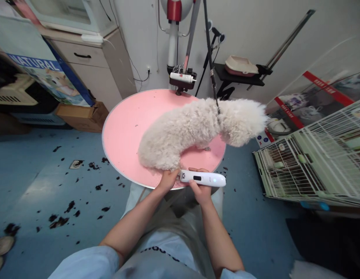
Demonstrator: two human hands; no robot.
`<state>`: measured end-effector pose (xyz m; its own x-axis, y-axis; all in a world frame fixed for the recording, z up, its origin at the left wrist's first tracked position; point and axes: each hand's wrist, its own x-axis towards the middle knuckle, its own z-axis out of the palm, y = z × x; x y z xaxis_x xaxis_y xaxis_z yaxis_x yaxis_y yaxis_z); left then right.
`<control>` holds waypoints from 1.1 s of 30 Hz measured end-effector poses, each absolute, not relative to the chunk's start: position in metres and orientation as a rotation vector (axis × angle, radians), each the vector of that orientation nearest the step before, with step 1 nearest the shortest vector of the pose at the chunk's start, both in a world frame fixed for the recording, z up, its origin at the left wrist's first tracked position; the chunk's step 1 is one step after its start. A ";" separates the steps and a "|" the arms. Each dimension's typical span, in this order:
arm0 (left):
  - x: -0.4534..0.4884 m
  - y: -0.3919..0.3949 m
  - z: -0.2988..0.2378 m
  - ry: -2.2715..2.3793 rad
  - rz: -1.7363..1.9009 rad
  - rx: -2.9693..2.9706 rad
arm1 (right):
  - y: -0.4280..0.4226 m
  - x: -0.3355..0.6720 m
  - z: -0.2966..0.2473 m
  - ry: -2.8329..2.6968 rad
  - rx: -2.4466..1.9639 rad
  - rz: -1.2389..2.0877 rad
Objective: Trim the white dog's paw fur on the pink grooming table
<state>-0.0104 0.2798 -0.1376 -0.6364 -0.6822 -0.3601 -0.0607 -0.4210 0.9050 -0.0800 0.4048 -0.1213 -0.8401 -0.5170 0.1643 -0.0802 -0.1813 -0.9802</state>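
Note:
A curly white dog [180, 130] stands on a round pink grooming table [122, 131], its head to the right and a dark loop around its neck. At the table's near edge, my left hand [168, 179] is closed around the dog's paw, which is mostly hidden by the fingers. My right hand [201, 190] grips a white pet hair clipper [206, 178] with a blue light on its body. The clipper's head points left and is right beside the paw; whether it touches cannot be seen.
A dark leash [209, 42] runs up from the dog's neck. A tool holder [182, 81] with a white bottle sits at the table's back edge. Wire cages [308, 159] stand at right, a cardboard box [83, 116] at left. Dark hair clumps [59, 222] lie on the blue floor.

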 end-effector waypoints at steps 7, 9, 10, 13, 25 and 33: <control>-0.010 0.280 -0.132 -1.367 -2.120 0.984 | 0.427 -0.064 -0.135 1.771 -1.021 -1.994; -0.011 0.280 -0.132 -1.338 -2.174 0.955 | 0.429 -0.057 -0.140 1.823 -0.965 -2.161; -0.011 0.280 -0.132 -1.317 -2.204 0.944 | 0.430 -0.054 -0.142 1.842 -0.920 -2.242; -0.011 0.279 -0.133 -1.291 -2.195 0.957 | 0.428 -0.048 -0.143 1.850 -0.906 -2.250; -0.015 0.277 -0.152 -1.194 -2.106 0.892 | 0.426 -0.037 -0.147 1.921 -1.163 -2.087; -0.015 0.277 -0.152 -1.032 -2.307 0.742 | 0.426 -0.040 -0.146 2.177 -1.420 -2.047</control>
